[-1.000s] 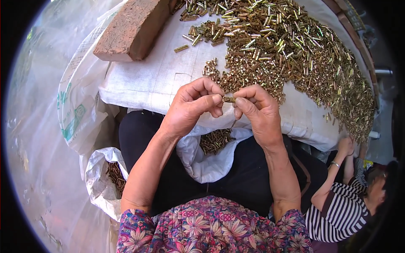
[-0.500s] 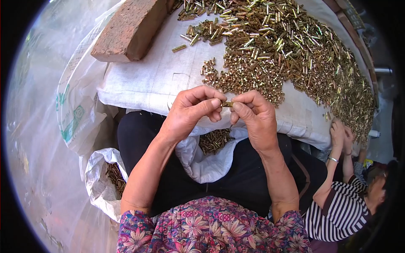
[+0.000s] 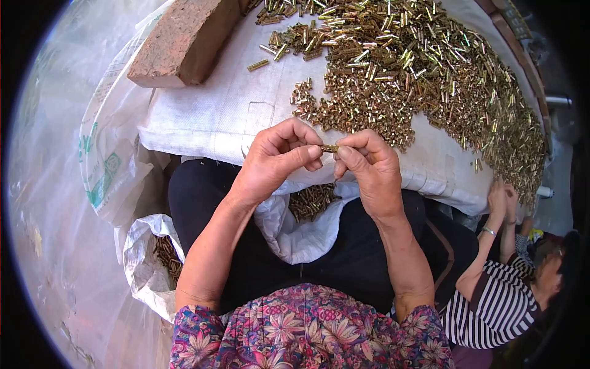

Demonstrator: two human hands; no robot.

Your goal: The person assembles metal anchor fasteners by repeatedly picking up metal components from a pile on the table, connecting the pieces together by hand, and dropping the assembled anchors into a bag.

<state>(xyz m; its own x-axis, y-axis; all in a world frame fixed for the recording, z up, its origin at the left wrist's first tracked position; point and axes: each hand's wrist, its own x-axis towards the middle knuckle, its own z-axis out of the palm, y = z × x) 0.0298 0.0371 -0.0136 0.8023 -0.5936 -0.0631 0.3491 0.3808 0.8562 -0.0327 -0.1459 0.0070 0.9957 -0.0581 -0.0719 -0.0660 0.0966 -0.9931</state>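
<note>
Over the near edge of the white woven cloth (image 3: 209,117), both my hands pinch one small brass-coloured metal sleeve (image 3: 330,149). My left hand (image 3: 270,157) has thumb and forefinger closed on its left end. The right end sits between the thumb and fingers of my right hand (image 3: 373,169). Just beyond my hands lies a heap of short brass-coloured cylinders (image 3: 369,107). Longer tubes (image 3: 393,37) of the same colour are piled farther back. Below my hands, between my legs, a white bag (image 3: 298,243) holds many brass-brown pieces (image 3: 311,203).
A reddish brick (image 3: 181,46) lies at the far left of the cloth. Another white bag (image 3: 138,252) with metal pieces (image 3: 166,255) stands by my left leg. At the right, a person in a striped top (image 3: 491,304) has both hands (image 3: 501,200) at the pile's edge.
My hands keep their pinch on the sleeve and have barely moved. The other person's hands have shifted slightly to the right. The whole view has moved a little.
</note>
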